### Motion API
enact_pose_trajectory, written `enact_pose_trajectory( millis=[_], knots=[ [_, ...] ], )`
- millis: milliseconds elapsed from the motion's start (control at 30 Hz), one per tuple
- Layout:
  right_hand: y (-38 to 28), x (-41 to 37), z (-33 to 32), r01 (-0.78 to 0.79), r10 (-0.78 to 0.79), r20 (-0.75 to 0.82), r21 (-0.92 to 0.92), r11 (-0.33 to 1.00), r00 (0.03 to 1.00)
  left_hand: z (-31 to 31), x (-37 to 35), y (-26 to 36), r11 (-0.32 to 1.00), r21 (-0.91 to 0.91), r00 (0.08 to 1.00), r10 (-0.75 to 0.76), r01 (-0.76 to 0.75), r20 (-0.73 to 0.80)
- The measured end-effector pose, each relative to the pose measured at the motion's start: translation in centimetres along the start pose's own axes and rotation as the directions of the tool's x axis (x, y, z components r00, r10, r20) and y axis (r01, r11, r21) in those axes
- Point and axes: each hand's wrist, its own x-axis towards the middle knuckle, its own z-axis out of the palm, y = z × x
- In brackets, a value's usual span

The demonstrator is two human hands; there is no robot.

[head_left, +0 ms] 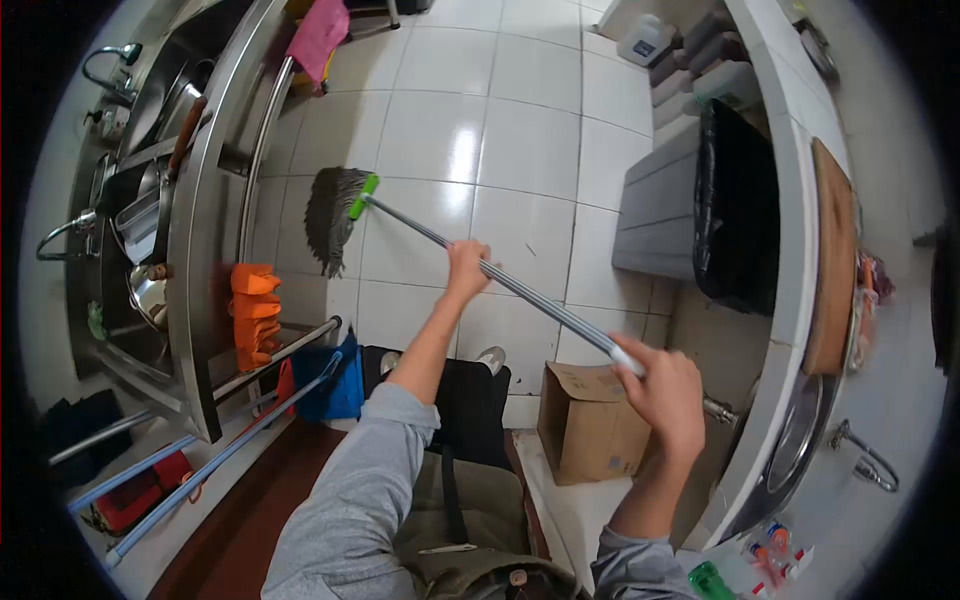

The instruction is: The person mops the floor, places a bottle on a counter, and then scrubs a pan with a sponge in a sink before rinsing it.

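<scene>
A mop with a grey metal pole [545, 304] slants across the middle of the view. My left hand [467, 268] is closed round the pole about halfway along it. At the pole's white upper end my right hand [665, 390] is wrapped round the grip. The green mop clamp [363, 196] is at the far left end of the pole, and its dark grey strands [333, 220] lie spread on the white tiled floor [430, 140], beside the steel sink unit.
Left stands a steel sink unit [205, 200] with orange gloves [255, 318] on its rail and a blue dustpan [330, 383] below. To the right are a grey bin [655, 215] with a black liner and an open cardboard box [595, 425]. A pink cloth [318, 42] hangs at the top.
</scene>
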Motion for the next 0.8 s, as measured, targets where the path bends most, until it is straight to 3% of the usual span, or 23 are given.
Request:
enact_pose_trajectory(
  millis=[133, 200, 300, 400, 467, 500, 533, 633, 700, 733, 800],
  knots=[
    [0.7, -10.8, -3.1, -0.333, 0.330, 0.057, 0.051, 0.941, 0.942, 4.4, -4.6, 7.7, 0.940, -0.106, 0.945, 0.328, -0.325, 0.007],
    [-1.5, -16.2, -5.2, -0.415, 0.413, 0.059, 0.031, 0.909, 0.909, 2.6, -7.6, 12.9, 0.905, -0.295, 0.909, 0.370, -0.306, 0.193],
    [-5.6, -22.9, -6.5, -0.481, 0.480, 0.046, 0.117, 0.869, 0.876, 2.7, -12.3, 16.2, 0.776, -0.465, 0.779, 0.576, -0.425, 0.248],
    [-11.6, -26.9, -6.9, -0.542, 0.541, 0.039, 0.104, 0.834, 0.840, 0.9, -16.5, 17.6, 0.648, -0.635, 0.627, 0.714, -0.421, 0.313],
    [-15.1, -28.0, -6.5, -0.529, 0.528, 0.019, 0.022, 0.849, 0.849, 0.1, -18.7, 17.1, 0.631, -0.644, 0.563, 0.747, -0.432, 0.354],
    [-16.9, -28.3, -6.6, -0.545, 0.544, 0.021, 0.034, 0.838, 0.839, -0.1, -19.9, 16.6, 0.633, -0.649, 0.529, 0.753, -0.421, 0.392],
    [-18.2, -29.1, -6.6, -0.558, 0.558, 0.013, 0.047, 0.828, 0.830, -1.1, -21.2, 16.3, 0.617, -0.679, 0.575, 0.744, -0.396, 0.340],
    [-21.1, -31.4, -6.3, -0.562, 0.561, 0.041, 0.110, 0.820, 0.827, -4.3, -23.9, 14.0, 0.634, -0.683, 0.484, 0.755, -0.364, 0.442],
    [-22.6, -32.6, -6.4, -0.572, 0.565, 0.092, 0.187, 0.799, 0.820, -6.6, -25.4, 12.2, 0.736, -0.564, 0.358, 0.675, -0.373, 0.644],
    [-22.9, -33.0, -6.6, -0.578, 0.561, 0.140, 0.243, 0.779, 0.816, -7.7, -25.7, 11.3, 0.736, -0.558, 0.353, 0.675, -0.383, 0.648],
    [-22.8, -33.5, -6.1, -0.605, 0.578, 0.185, 0.319, 0.729, 0.794, -10.0, -25.9, 9.7, 0.776, -0.523, 0.209, 0.610, -0.353, 0.764]
  ],
)
